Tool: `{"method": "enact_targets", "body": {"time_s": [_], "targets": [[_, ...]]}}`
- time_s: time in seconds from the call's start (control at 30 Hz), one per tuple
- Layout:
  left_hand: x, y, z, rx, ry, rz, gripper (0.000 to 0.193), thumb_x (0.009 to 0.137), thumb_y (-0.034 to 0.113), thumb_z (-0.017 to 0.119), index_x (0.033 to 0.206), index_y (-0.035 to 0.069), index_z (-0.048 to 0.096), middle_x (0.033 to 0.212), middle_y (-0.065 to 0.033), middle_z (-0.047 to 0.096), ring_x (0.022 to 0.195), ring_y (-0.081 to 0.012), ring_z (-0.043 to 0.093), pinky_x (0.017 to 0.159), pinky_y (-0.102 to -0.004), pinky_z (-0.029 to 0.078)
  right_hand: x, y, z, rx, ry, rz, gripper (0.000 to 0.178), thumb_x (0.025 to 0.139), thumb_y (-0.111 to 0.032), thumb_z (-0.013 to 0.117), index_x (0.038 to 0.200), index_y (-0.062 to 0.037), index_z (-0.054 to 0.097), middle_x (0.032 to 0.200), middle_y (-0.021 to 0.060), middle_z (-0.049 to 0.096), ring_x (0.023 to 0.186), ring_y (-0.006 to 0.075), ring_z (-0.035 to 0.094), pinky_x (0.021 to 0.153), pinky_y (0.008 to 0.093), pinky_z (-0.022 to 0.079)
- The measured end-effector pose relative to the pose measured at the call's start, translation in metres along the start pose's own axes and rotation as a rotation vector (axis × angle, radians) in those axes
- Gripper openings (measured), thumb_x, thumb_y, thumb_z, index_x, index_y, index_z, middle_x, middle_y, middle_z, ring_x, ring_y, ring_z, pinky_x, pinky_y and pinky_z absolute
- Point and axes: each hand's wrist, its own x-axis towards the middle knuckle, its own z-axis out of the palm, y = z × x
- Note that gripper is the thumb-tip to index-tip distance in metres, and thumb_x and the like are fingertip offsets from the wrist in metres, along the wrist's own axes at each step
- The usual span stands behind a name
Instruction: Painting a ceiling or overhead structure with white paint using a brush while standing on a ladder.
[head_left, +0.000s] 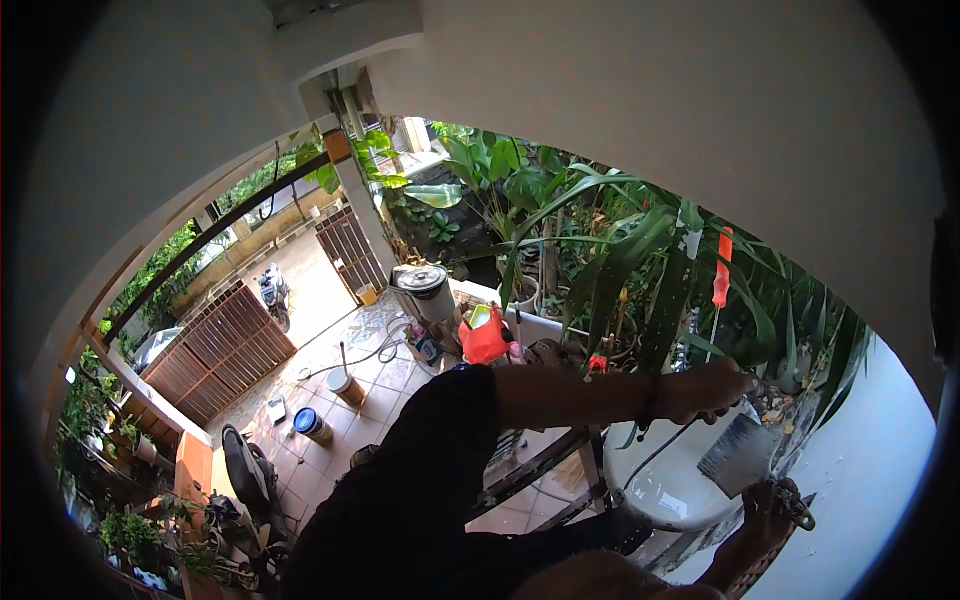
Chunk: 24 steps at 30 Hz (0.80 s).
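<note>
My left hand (pixel 710 390) reaches across from the left with curled fingers, closed on the thin wire handle (pixel 662 457) of a white bucket (pixel 655 500). My right hand (pixel 765 512), lower down by the bucket's right side, grips a putty knife (pixel 738 456). Its wide, smeared metal blade lies over the bucket's rim. A small pointed metal piece (pixel 800 506) juts out beside the right hand; its kind is unclear. Above the left wrist stands an orange-handled tool (pixel 722 268), whose thin rod runs down behind my left arm.
A white wall (pixel 870 440) rises close on the right, with leafy plants (pixel 640 260) beside it. Below lie a tiled floor (pixel 370 425), a blue-lidded tub (pixel 313 426), another tub (pixel 345 386), an orange-red bag (pixel 485 338) and a dark frame (pixel 535 468). A brown gate (pixel 222 350) stands farther off.
</note>
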Motion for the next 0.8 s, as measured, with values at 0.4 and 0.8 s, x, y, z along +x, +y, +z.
{"method": "enact_targets", "body": {"time_s": [0.4, 0.8], "targets": [[-0.006, 0.063, -0.028, 0.070, 0.057, 0.061, 0.023, 0.086, 0.021, 0.057, 0.067, 0.010, 0.050, 0.059, 0.0035, 0.039, 0.047, -0.0060, 0.030, 0.042, -0.0243, 0.022, -0.003, -0.005, 0.007, 0.075, 0.070, 0.008, 0.032, 0.089, -0.010, 0.060, 0.116, 0.0028, 0.050, 0.099, 0.0137, 0.057, 0.086, 0.0213, 0.060, 0.075, 0.0345, 0.053], [0.048, 0.080, -0.140, 0.223, 0.195, -0.070, 0.015, 0.089, 0.024, 0.053, 0.082, 0.012, 0.056, 0.057, 0.0089, 0.036, 0.043, -0.0021, 0.026, 0.037, -0.0201, 0.015, -0.010, -0.020, 0.018, 0.117, 0.099, 0.022, 0.030, 0.088, -0.008, 0.061, 0.116, 0.0012, 0.051, 0.098, 0.0123, 0.059, 0.084, 0.0199, 0.061, 0.072, 0.0326, 0.052]]}}
